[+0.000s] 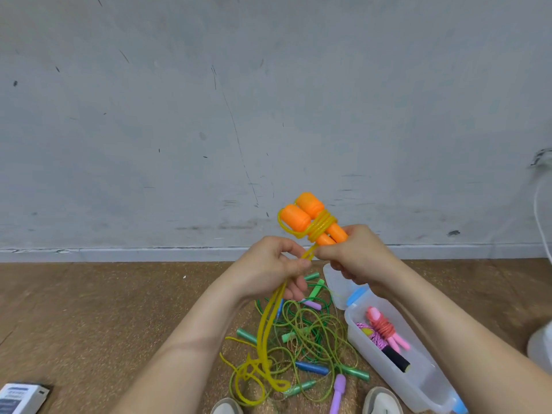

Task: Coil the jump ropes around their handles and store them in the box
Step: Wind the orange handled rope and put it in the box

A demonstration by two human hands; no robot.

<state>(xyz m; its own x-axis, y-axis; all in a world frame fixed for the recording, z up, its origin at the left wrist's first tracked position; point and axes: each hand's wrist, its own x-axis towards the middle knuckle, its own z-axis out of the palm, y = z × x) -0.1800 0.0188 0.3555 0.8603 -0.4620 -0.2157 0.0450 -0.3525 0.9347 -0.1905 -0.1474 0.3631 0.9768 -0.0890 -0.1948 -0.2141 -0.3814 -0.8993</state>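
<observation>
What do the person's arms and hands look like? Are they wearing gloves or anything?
No gloves. The left hand and the right hand are bare, and no rings show on the fingers. The left forearm and the right forearm are bare too: no sleeves, watch or bracelet anywhere in view.

A: Is the light glaring anywhere?
B: No, soft even brightness is spreading over the wall (179,115); shadows are showing only faintly.
A: Sharpness?
B: Corners are softening and stretching slightly.
</observation>
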